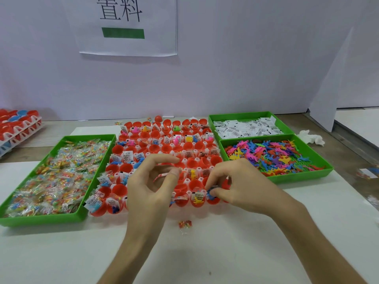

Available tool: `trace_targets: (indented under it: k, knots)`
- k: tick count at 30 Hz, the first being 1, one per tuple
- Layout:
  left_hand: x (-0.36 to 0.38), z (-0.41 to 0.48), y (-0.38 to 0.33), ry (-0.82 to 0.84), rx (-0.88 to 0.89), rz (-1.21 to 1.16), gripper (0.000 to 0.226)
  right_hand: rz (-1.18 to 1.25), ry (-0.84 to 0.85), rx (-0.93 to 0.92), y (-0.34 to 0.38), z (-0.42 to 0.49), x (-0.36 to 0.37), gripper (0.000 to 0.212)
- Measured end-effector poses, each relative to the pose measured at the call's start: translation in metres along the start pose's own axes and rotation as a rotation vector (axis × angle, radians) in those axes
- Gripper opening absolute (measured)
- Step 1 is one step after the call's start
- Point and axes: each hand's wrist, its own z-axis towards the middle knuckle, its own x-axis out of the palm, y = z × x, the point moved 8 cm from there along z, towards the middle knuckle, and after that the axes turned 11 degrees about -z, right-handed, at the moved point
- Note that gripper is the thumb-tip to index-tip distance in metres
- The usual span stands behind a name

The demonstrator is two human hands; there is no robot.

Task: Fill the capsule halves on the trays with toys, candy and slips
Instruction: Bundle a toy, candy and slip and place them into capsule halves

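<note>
A white tray (186,160) in the middle of the table carries rows of red capsule halves (120,189). Many hold toys and printed slips, and some stand empty. My right hand (240,186) pinches a blue toy (210,192) over a half in the near row, and something red shows under its fingers. Over the tray's near middle, my left hand (150,183) has curled fingers, thumb and fingertip meeting on a small packet with a red-and-white edge (161,175).
A green bin of candy packets (55,177) lies to the left. To the right are a green bin of slips (246,128) and one of coloured toys (274,156). A loose candy packet (184,225) lies near me, stacked capsule trays (18,128) far left, a crumpled tissue (311,137) far right.
</note>
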Motion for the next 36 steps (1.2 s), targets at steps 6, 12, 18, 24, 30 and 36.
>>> trace_targets:
  k: [6, 12, 18, 24, 30, 36]
  knots:
    - [0.001, 0.0, -0.001, 0.011, 0.014, 0.007, 0.012, -0.063, 0.019, -0.019, 0.003, 0.001, 0.005, 0.015]
    - [0.001, 0.0, -0.002, 0.006, 0.019, 0.019, 0.011, -0.029, 0.039, -0.022, 0.002, 0.002, 0.009, 0.019]
    - [0.001, 0.0, -0.002, 0.001, 0.021, 0.035, 0.01, 0.013, 0.042, 0.0, -0.004, 0.001, 0.006, 0.018]
    - [0.002, -0.001, -0.004, 0.005, 0.032, 0.036, 0.011, -0.07, 0.04, 0.019, -0.009, 0.002, 0.006, 0.013]
    - [0.002, 0.0, -0.003, 0.008, 0.04, 0.039, 0.01, -0.054, 0.059, -0.001, -0.006, 0.002, 0.01, 0.017]
    - [-0.001, 0.001, -0.004, -0.001, 0.049, 0.036, 0.012, -0.03, 0.053, -0.024, -0.007, 0.001, 0.007, 0.019]
